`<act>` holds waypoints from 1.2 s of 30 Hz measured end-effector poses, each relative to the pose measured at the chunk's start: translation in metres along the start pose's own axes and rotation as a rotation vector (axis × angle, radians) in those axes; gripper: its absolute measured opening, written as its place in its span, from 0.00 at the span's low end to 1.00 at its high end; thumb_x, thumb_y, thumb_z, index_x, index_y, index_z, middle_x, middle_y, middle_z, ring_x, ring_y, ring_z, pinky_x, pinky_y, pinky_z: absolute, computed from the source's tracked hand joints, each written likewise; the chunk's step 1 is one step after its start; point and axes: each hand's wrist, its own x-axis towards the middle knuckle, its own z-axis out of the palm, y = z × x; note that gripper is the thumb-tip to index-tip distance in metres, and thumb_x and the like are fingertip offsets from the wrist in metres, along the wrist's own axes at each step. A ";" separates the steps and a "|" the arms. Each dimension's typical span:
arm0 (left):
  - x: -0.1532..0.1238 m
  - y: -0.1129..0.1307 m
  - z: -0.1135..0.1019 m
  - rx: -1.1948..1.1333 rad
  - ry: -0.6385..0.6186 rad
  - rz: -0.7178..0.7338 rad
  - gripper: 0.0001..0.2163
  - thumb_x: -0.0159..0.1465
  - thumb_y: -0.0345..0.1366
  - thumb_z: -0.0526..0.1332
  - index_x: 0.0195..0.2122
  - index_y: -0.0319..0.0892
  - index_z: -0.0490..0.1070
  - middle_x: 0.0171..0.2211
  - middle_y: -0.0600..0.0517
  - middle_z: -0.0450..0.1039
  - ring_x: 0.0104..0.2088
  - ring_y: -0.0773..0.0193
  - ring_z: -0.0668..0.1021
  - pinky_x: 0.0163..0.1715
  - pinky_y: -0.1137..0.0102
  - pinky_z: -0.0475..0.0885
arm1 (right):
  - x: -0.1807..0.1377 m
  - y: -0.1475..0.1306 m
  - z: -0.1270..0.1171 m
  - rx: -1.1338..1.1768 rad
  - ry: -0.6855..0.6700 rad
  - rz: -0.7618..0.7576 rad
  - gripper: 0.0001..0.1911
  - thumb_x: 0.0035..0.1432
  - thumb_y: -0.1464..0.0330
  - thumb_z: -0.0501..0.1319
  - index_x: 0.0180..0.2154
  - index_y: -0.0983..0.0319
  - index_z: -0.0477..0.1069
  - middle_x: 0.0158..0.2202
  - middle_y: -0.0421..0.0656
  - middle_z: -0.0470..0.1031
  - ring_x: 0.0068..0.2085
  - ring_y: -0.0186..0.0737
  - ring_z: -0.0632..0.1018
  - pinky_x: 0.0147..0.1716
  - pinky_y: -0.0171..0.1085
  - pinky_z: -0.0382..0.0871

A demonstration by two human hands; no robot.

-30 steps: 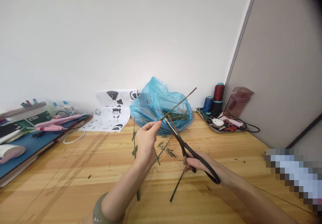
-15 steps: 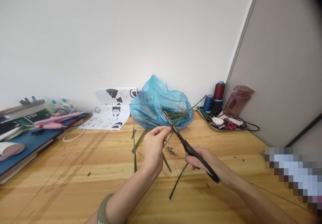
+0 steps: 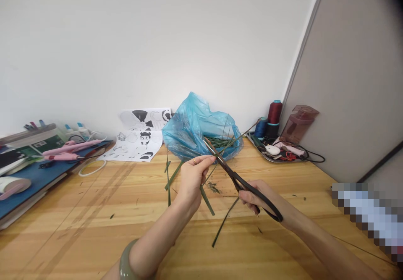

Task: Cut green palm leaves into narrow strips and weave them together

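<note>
My right hand (image 3: 256, 196) is closed round the black handles of a pair of scissors (image 3: 233, 174), whose blades point up and to the left. At the blades, my left hand (image 3: 195, 175) pinches a green leaf strip (image 3: 215, 155) between thumb and fingertips; most of the strip is hidden by the fingers and the scissors. Behind the hands, a blue plastic bag (image 3: 195, 124) lies with its mouth toward me and holds a bundle of thin green strips (image 3: 217, 142). Loose leaf pieces (image 3: 207, 201) lie on the wooden table under and around my hands.
Printed sheets (image 3: 138, 145) lie left of the bag. At the far left are a pink glue gun (image 3: 67, 150) and a blue book (image 3: 47, 178). On the right stand thread spools (image 3: 275, 112), a metal tray (image 3: 273, 159) of small items and a pink bottle (image 3: 298, 124).
My right hand has moved slightly right and up with the scissors, and the handles look a little more spread. My left hand keeps its pinch at nearly the same place.
</note>
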 end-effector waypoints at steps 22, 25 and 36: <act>-0.019 -0.013 0.017 -0.434 -0.164 -0.328 0.06 0.55 0.20 0.54 0.25 0.35 0.63 0.34 0.41 0.74 0.40 0.58 0.74 0.41 0.70 0.70 | 0.006 -0.003 0.019 0.018 0.423 -0.021 0.09 0.42 0.67 0.62 0.23 0.63 0.63 0.22 0.36 0.65 0.25 0.33 0.67 0.24 0.30 0.60; -0.017 -0.011 0.015 -0.406 -0.146 -0.329 0.06 0.54 0.21 0.55 0.23 0.36 0.62 0.35 0.41 0.73 0.39 0.57 0.75 0.39 0.70 0.71 | 0.006 -0.007 0.017 0.061 0.400 0.010 0.09 0.42 0.67 0.63 0.23 0.63 0.64 0.21 0.36 0.65 0.25 0.33 0.67 0.24 0.30 0.60; 0.014 -0.003 -0.015 -0.304 0.006 -0.082 0.07 0.55 0.22 0.53 0.22 0.37 0.61 0.37 0.44 0.73 0.39 0.61 0.75 0.38 0.73 0.71 | 0.005 -0.007 0.012 0.113 0.223 0.095 0.08 0.39 0.70 0.63 0.24 0.63 0.64 0.19 0.35 0.64 0.22 0.31 0.65 0.21 0.29 0.55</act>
